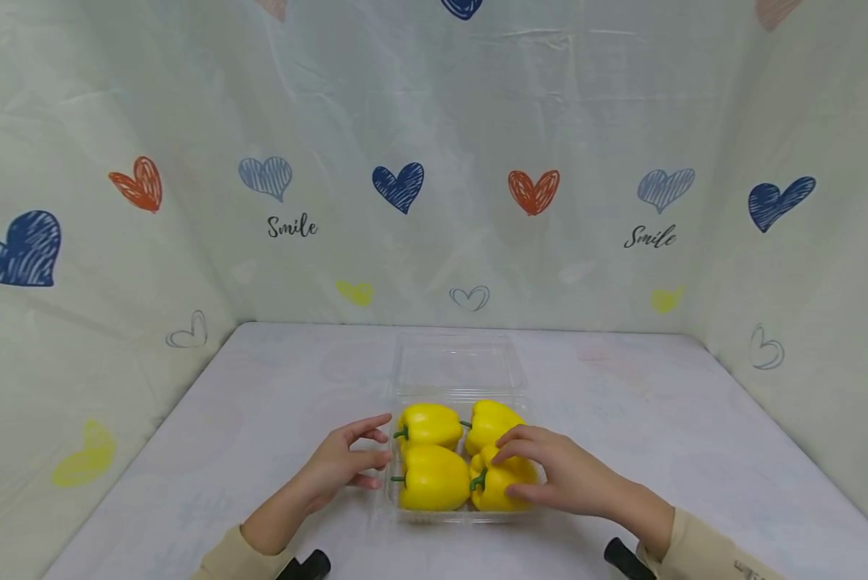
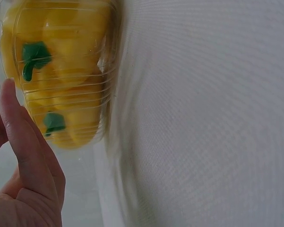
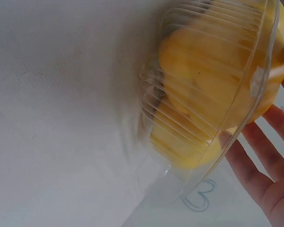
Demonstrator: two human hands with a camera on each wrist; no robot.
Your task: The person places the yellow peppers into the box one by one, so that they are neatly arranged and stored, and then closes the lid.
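Several yellow bell peppers with green stems lie in a clear plastic clamshell box point(image 1: 456, 518). In the head view, my right hand point(image 1: 575, 471) holds the front right bell pepper point(image 1: 498, 482), fingers over its top and thumb at its front side. The right wrist view shows the fingers of that hand point(image 3: 269, 165) along the box's rim, beside the peppers. My left hand point(image 1: 340, 461) is at the box's left side, its fingers loosely extended and holding nothing. Nearest to it are the front left bell pepper point(image 1: 434, 481) and the back left bell pepper point(image 1: 431, 425). The back right bell pepper point(image 1: 490, 420) is partly hidden.
The box's clear lid point(image 1: 459, 364) lies folded open toward the back. Everything stands on a white cloth-covered table point(image 1: 296, 387). A pale curtain point(image 1: 463, 121) printed with hearts encloses the table at the back and both sides.
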